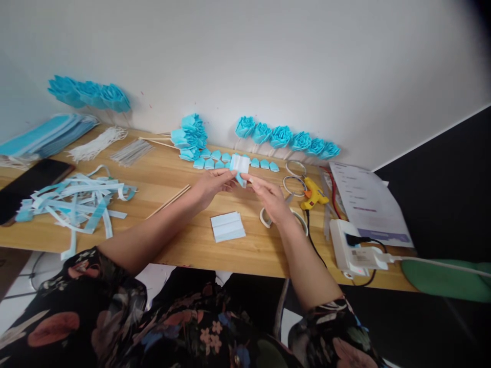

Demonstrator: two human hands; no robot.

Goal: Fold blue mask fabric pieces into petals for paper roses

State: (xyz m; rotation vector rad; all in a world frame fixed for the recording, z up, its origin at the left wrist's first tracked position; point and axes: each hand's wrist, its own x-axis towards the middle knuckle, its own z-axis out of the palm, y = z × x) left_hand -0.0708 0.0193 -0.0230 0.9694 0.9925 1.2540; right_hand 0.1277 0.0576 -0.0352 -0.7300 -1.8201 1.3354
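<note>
Between my two hands, above the middle of the table, is a small white-and-blue piece of mask fabric [240,164] with its lower corner folded over. My left hand [215,185] pinches it from the left, thumb on the fold. From the right, my right hand [268,193] grips the same piece near that corner. Just behind it lie rows of small folded blue petals [264,164], partly hidden by the piece. A stack of cut pale fabric rectangles [227,227] rests on the table below my hands.
Blue fabric roses [281,136] stand along the wall; more lie bunched [191,137]. Left are cut strips [82,199], face masks [49,134], a phone [32,186] and wooden sticks [169,201]. Right are scissors [265,217], a yellow glue gun [315,193], a power strip [341,245] and papers [368,204].
</note>
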